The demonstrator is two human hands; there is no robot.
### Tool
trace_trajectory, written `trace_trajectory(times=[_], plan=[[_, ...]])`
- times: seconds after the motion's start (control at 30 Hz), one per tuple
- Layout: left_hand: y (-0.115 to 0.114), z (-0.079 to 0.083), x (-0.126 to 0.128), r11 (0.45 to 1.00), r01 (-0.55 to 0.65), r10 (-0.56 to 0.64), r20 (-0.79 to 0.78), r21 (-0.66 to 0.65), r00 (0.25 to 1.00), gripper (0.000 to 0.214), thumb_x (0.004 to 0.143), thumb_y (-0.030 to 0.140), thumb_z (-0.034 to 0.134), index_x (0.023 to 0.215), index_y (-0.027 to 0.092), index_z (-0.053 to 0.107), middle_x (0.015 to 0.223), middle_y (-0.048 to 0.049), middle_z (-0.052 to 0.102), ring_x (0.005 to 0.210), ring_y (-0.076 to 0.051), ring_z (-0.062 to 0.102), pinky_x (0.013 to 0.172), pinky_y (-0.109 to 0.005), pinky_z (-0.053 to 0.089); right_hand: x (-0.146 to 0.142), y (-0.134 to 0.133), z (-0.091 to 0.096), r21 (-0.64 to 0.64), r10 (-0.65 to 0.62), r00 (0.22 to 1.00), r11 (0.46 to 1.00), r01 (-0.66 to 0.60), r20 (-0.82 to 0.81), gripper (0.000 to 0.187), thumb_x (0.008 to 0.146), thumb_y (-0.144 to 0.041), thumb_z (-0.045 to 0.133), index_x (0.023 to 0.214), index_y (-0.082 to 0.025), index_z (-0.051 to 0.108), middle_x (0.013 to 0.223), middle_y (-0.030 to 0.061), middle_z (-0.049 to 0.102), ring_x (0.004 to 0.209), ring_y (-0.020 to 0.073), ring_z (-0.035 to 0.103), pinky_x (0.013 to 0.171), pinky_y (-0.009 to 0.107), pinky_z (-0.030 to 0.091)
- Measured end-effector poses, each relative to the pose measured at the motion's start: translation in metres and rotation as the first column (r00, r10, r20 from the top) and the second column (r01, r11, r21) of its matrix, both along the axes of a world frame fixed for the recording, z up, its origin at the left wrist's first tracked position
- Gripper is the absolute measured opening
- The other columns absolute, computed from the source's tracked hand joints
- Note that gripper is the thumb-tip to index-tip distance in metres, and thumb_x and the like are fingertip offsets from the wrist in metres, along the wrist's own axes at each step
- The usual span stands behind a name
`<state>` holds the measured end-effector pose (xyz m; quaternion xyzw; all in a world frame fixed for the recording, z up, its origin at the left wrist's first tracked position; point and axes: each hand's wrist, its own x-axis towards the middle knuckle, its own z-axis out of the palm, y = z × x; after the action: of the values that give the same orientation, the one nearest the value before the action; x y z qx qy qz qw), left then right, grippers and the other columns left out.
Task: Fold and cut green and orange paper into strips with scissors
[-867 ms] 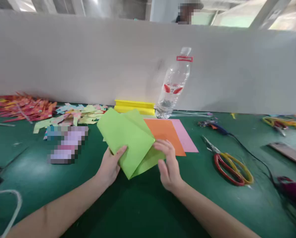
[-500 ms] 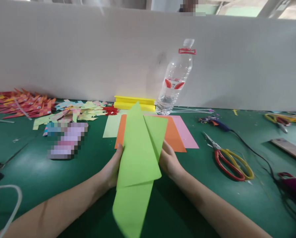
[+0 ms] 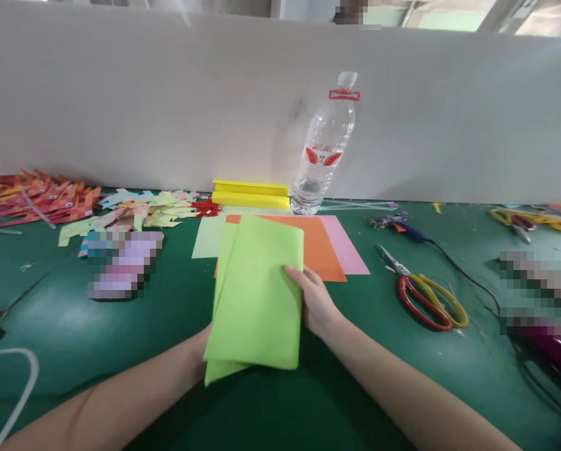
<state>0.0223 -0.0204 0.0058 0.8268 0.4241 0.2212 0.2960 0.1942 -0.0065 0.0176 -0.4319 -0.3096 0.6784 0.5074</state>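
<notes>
A folded lime-green paper sheet (image 3: 257,294) is held above the green table (image 3: 74,326) in front of me. My right hand (image 3: 313,300) grips its right edge, thumb on top and fingers behind. My left hand (image 3: 200,351) is almost wholly hidden under the sheet's lower left corner; only the wrist shows. Under and behind the sheet lie an orange sheet (image 3: 320,247), a pink sheet (image 3: 349,247) and a pale green sheet (image 3: 208,238), flat on the table.
A clear plastic bottle (image 3: 325,147) and a yellow strip (image 3: 250,194) stand by the white partition (image 3: 121,106). Scissors (image 3: 426,297) and a cabled tool (image 3: 402,227) lie to the right. Paper scraps (image 3: 134,213) and red-orange cutouts (image 3: 41,197) lie to the left.
The green sheet has been folded up and squared: its long lower flap no longer hangs down. My right thumb now lies on top of it; my left hand has slipped underneath.
</notes>
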Motion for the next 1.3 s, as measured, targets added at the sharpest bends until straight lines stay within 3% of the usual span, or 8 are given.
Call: trace_trajectory(times=[0.1, 0.2, 0.27, 0.33, 0.57, 0.87, 1.07, 1.3], plan=[[-0.001, 0.015, -0.019, 0.903, -0.001, 0.203, 0.423, -0.43, 0.883, 0.078, 0.095, 0.06, 0.006, 0.119, 0.009, 0.061, 0.105, -0.0159, 0.068, 0.093, -0.027, 0.065, 0.08, -0.04, 0.052, 0.016, 0.013, 0.004, 0.061, -0.154, 0.987, 0.987, 0.151, 0.042, 0.031, 0.071, -0.04, 0.073, 0.095, -0.022, 0.064, 0.095, 0.0061, 0.073, 0.077, 0.0223, 0.07, 0.068, 0.036, 0.06], [0.002, 0.017, -0.03, 0.721, 0.168, 0.442, 0.633, -0.672, 0.636, 0.069, 0.093, 0.064, 0.019, 0.124, 0.016, 0.058, 0.117, -0.0145, 0.064, 0.106, -0.029, 0.061, 0.086, -0.041, 0.049, 0.028, 0.022, 0.004, 0.106, -0.22, 0.97, 0.972, 0.21, 0.1, 0.035, 0.069, -0.04, 0.075, 0.098, -0.024, 0.063, 0.101, 0.0064, 0.073, 0.085, 0.0274, 0.07, 0.073, 0.042, 0.059], [0.002, 0.014, -0.035, 0.721, 0.188, 0.41, 0.63, -0.667, 0.66, 0.054, 0.091, 0.06, 0.04, 0.121, 0.02, 0.059, 0.119, -0.0106, 0.064, 0.109, -0.028, 0.059, 0.09, -0.038, 0.047, 0.031, 0.025, 0.002, 0.121, -0.216, 0.97, 0.972, 0.202, 0.112, 0.036, 0.068, -0.038, 0.075, 0.099, -0.025, 0.062, 0.102, 0.006, 0.072, 0.088, 0.0279, 0.069, 0.076, 0.043, 0.058], [-0.001, 0.01, -0.038, 0.754, 0.118, 0.336, 0.533, -0.646, 0.776, 0.043, 0.091, 0.052, 0.05, 0.119, 0.022, 0.061, 0.114, -0.0081, 0.066, 0.108, -0.027, 0.058, 0.09, -0.036, 0.045, 0.03, 0.026, -0.002, 0.132, -0.188, 0.975, 0.976, 0.172, 0.121, 0.035, 0.069, -0.037, 0.075, 0.099, -0.025, 0.063, 0.102, 0.0057, 0.072, 0.089, 0.0277, 0.069, 0.077, 0.043, 0.058], [-0.001, 0.011, -0.038, 0.802, 0.045, 0.23, 0.378, -0.596, 0.897, 0.033, 0.087, 0.046, 0.056, 0.104, 0.02, 0.066, 0.088, -0.0064, 0.069, 0.085, -0.024, 0.065, 0.074, -0.034, 0.05, 0.024, 0.027, -0.009, 0.179, -0.089, 0.984, 0.982, 0.06, 0.155, 0.039, 0.07, -0.035, 0.074, 0.105, -0.025, 0.061, 0.108, 0.0061, 0.07, 0.091, 0.0272, 0.069, 0.08, 0.045, 0.057], [0.001, 0.006, -0.042, 0.749, -0.115, 0.495, 0.435, -0.652, 0.752, 0.018, 0.082, 0.033, 0.063, 0.093, 0.02, 0.067, 0.072, -0.0044, 0.067, 0.083, -0.028, 0.065, 0.071, -0.035, 0.049, 0.025, 0.027, -0.004, 0.141, 0.037, 0.985, 0.988, -0.061, 0.167, 0.039, 0.075, -0.042, 0.069, 0.108, -0.025, 0.061, 0.112, 0.0085, 0.069, 0.102, 0.0291, 0.065, 0.081, 0.043, 0.055], [0.005, 0.007, -0.046, 0.728, -0.159, 0.576, 0.469, -0.667, 0.67, 0.034, 0.085, 0.043, 0.06, 0.112, 0.021, 0.063, 0.102, -0.0076, 0.069, 0.103, -0.029, 0.061, 0.086, -0.039, 0.047, 0.026, 0.028, -0.005, 0.206, 0.22, 0.946, 0.94, -0.271, 0.239, 0.046, 0.071, -0.034, 0.074, 0.114, -0.022, 0.06, 0.121, 0.0084, 0.065, 0.109, 0.0258, 0.062, 0.094, 0.044, 0.05], [0.009, 0.004, -0.048, 0.674, -0.173, 0.624, 0.428, -0.718, 0.654, 0.036, 0.086, 0.045, 0.057, 0.107, 0.017, 0.066, 0.103, -0.009, 0.068, 0.105, -0.027, 0.059, 0.09, -0.037, 0.045, 0.023, 0.028, -0.007, 0.151, 0.132, 0.974, 0.975, -0.161, 0.185, 0.035, 0.075, -0.032, 0.071, 0.108, -0.023, 0.064, 0.116, 0.0069, 0.067, 0.104, 0.0253, 0.064, 0.094, 0.046, 0.05]])
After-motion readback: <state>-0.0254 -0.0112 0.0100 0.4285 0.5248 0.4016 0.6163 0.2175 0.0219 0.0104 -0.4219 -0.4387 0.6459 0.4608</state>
